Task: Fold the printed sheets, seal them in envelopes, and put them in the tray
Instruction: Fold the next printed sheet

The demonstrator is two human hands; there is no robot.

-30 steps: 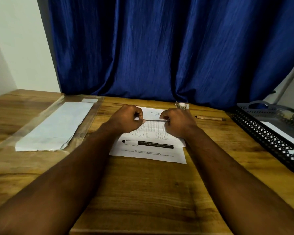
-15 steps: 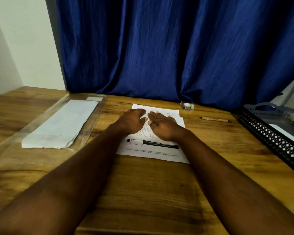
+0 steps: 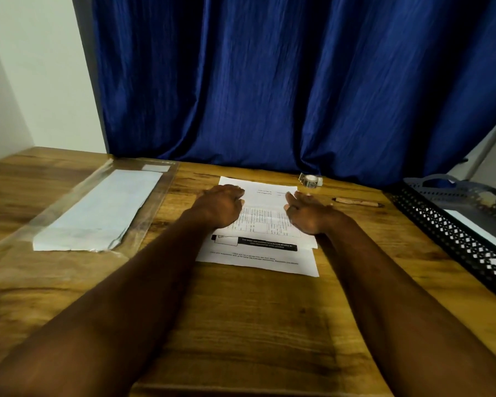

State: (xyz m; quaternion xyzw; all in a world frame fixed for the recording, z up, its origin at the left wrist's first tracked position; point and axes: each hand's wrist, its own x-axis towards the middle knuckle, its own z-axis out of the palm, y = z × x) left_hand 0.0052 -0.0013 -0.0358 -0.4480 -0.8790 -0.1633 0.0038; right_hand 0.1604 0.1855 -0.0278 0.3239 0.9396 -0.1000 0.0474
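A printed sheet [image 3: 258,253] lies on the wooden table in the middle, its far part folded over toward me. My left hand [image 3: 221,206] presses flat on the folded part's left side. My right hand [image 3: 307,214] rests on its right side, fingers stretched out. Neither hand holds anything. At the left lies a clear plastic sleeve with white envelopes [image 3: 98,213] inside. A black mesh tray [image 3: 453,233] stands at the right edge with a white envelope in it.
A roll of clear tape [image 3: 311,180] sits behind the sheet near the blue curtain [image 3: 269,81]. A pen [image 3: 358,202] lies between the sheet and the tray. Bare wood stretches between the sheet and the table's front edge.
My hands let go of the pinched paper edge, laid the fold down, and slid apart from the middle to the left and right sides of the sheet.
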